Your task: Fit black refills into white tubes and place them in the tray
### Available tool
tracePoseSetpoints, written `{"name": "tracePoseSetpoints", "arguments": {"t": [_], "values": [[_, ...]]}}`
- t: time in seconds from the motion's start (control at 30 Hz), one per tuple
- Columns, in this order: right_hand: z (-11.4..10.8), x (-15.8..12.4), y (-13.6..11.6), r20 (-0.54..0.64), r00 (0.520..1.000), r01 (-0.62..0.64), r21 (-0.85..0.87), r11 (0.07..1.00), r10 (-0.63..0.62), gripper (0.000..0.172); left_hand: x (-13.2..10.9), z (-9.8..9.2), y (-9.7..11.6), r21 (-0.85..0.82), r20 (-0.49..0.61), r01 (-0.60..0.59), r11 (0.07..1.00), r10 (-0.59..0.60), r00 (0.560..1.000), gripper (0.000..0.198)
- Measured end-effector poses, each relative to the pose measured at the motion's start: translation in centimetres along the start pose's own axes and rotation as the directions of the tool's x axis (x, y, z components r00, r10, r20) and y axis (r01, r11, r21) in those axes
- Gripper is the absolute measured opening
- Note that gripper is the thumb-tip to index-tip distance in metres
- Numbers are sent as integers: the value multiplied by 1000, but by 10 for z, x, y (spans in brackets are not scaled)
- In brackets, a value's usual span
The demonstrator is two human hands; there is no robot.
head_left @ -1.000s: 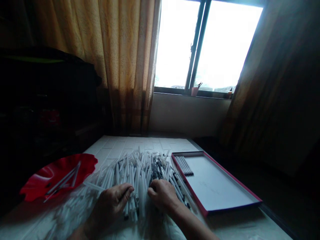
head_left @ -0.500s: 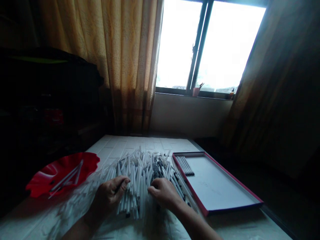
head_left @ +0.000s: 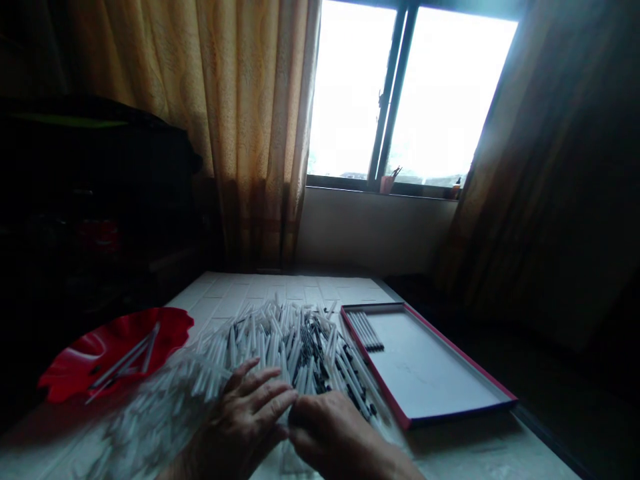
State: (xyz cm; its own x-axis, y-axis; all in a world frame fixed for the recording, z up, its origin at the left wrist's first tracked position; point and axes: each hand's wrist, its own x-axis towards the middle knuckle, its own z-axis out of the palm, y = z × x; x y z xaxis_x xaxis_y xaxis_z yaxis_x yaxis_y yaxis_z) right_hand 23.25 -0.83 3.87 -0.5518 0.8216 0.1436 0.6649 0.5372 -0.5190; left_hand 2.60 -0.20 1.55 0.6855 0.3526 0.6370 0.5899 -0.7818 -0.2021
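Note:
My left hand is over the near side of a large pile of white pen barrels, its fingers stretched out and slightly apart. Close against its fingertips, my right hand is closed, with its fingers curled in. Whatever lies inside that fist is hidden. Darker pen parts are mixed into the pile beyond my right hand. To the right, a shallow box lid with a red rim holds a row of pens laid side by side along its left wall.
At the left, a red wavy-edged dish holds a few loose pen parts. Blurred clear tubes spread over the near left of the white table. A small cup stands on the windowsill.
My hands have come together and nearer to me. My left hand has gone from closed to fingers outstretched. The right remains closed. The view has shifted slightly.

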Motion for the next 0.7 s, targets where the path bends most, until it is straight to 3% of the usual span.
{"name": "tracePoseSetpoints", "arguments": {"t": [0.17,0.27,0.37,0.5,0.6,0.7], "values": [[-24,-7,12,-30,999,20,185,983,-15,17,6,5,16,-98,34,99,990,-96,995,36],[-47,-5,27,-98,995,49,382,923,-12,19,3,7,16,-148,-41,170,974,-178,983,30],[-61,3,50,-252,964,39,454,890,86,27,0,9,11,-185,-128,233,955,-259,957,23],[-54,13,83,-385,906,-33,352,935,177,39,-3,11,6,-194,-171,265,944,-299,939,26],[-38,14,93,-392,900,-123,192,974,191,28,-5,12,6,-218,-156,248,944,-284,946,31],[-27,12,88,-361,911,-214,5,977,201,20,-8,14,7,-259,-120,267,928,-305,945,30]]}}
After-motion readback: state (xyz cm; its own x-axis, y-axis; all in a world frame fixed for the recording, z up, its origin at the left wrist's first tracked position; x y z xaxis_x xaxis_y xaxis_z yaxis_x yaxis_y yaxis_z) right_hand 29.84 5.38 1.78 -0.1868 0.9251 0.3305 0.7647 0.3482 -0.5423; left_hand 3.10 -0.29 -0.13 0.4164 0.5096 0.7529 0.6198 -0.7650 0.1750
